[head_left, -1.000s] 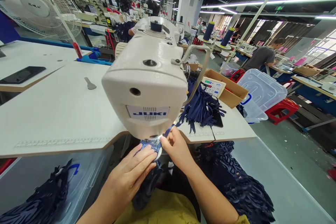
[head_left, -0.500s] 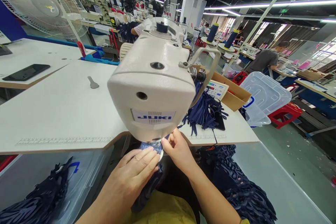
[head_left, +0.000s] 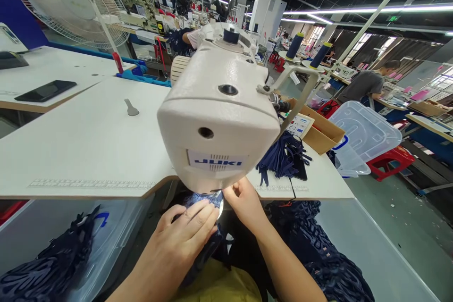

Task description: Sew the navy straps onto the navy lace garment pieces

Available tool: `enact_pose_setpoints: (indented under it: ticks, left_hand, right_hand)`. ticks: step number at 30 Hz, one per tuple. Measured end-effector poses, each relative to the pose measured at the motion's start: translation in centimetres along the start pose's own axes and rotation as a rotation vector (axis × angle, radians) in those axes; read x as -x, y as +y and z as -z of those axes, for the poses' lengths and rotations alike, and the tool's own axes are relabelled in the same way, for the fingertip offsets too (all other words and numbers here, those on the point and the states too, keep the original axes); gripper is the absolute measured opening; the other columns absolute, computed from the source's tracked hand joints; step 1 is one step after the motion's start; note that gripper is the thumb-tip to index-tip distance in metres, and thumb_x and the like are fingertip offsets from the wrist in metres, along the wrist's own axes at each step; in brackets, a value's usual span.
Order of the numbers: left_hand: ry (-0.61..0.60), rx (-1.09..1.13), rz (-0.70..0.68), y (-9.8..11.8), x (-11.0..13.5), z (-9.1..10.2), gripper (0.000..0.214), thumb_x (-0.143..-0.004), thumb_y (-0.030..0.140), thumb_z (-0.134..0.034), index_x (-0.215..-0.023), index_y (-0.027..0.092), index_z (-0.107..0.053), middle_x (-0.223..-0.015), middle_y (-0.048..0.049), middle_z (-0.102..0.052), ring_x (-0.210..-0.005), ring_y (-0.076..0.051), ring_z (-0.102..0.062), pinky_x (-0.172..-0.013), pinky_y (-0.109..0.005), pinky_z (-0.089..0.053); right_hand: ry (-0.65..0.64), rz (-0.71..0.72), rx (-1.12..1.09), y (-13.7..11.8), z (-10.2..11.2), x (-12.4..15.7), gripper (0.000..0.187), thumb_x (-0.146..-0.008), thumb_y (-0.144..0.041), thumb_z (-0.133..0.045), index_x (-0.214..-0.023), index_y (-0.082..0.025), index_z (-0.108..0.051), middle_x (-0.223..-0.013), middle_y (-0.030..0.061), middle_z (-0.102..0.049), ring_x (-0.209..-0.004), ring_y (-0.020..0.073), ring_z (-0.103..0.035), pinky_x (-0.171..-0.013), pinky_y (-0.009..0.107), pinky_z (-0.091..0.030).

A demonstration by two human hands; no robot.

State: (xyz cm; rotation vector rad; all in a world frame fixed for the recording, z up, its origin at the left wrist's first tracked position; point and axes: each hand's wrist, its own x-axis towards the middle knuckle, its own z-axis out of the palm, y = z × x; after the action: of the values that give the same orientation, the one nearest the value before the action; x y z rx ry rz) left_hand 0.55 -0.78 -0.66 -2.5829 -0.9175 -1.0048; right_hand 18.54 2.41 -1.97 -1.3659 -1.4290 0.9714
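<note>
Under the head of a white sewing machine (head_left: 219,118) marked JUKI lies a piece of patterned blue fabric (head_left: 202,199). My left hand (head_left: 189,233) rests on this fabric, its fingers stretched out and lying flat. My right hand (head_left: 245,202) is at the fabric's right edge, close under the machine head, with thumb and forefinger pinched together on it. The needle and presser foot are hidden behind the machine head. Darker navy fabric (head_left: 203,257) hangs down below my left hand toward my lap.
Navy straps (head_left: 283,155) lie beside a cardboard box (head_left: 320,127) on the white table (head_left: 88,151). Bins with navy pieces (head_left: 49,259) and more dark fabric (head_left: 325,255) flank me below the table edge. A phone (head_left: 46,90) and a fan (head_left: 71,7) are at left.
The view has shifted, so the machine appears a little farther right. Both hands stay at the fabric, and the navy fabric below my left hand hangs differently, with a small pale patch showing.
</note>
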Motion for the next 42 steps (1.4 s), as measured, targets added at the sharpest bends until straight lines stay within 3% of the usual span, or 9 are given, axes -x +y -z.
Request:
enact_pose_setpoints:
  ticks: [6,17,23,42]
  left_hand:
    - [0.031,-0.132,0.152,1.5,-0.4,-0.4,0.022,-0.095,0.021,-0.048,-0.111,0.022,-0.063,-0.107,0.0016,-0.072,-0.096,-0.016,-0.065,-0.083,-0.034,-0.035]
    - [0.027,-0.177,0.183,1.8,-0.6,-1.2,0.023,-0.096,0.022,-0.046,-0.112,0.017,-0.063,-0.109,-0.0005,-0.072,-0.097,-0.018,-0.065,-0.082,-0.035,-0.035]
    - [0.025,-0.179,0.204,2.0,-0.5,-1.2,0.024,-0.096,0.021,-0.046,-0.114,0.018,-0.062,-0.109,-0.0006,-0.071,-0.098,-0.018,-0.065,-0.082,-0.035,-0.035]
    - [0.047,-0.202,0.209,2.1,-0.4,-1.5,0.026,-0.093,0.021,-0.051,-0.117,0.016,-0.061,-0.113,-0.0041,-0.070,-0.101,-0.019,-0.063,-0.084,-0.035,-0.035]
  right_hand:
    - [-0.009,0.100,0.138,-1.2,0.0,-2.6,0.007,-0.077,-0.016,-0.053,-0.075,-0.019,-0.060,-0.057,-0.0042,-0.051,-0.065,0.0155,-0.056,-0.069,0.027,-0.047]
    - [0.024,0.174,0.186,0.2,-0.7,-3.8,0.015,-0.078,-0.018,-0.055,-0.086,-0.017,-0.067,-0.066,0.0018,-0.066,-0.082,0.0219,-0.064,-0.084,0.034,-0.050]
    - [0.036,0.190,0.189,0.2,-0.8,-3.7,0.017,-0.079,-0.022,-0.055,-0.090,-0.019,-0.067,-0.064,0.0004,-0.065,-0.081,0.0217,-0.064,-0.084,0.034,-0.050]
    - [0.060,0.195,0.157,0.3,-0.9,-3.7,0.010,-0.076,-0.022,-0.054,-0.074,-0.020,-0.064,-0.070,0.0042,-0.069,-0.080,0.0212,-0.064,-0.080,0.032,-0.052]
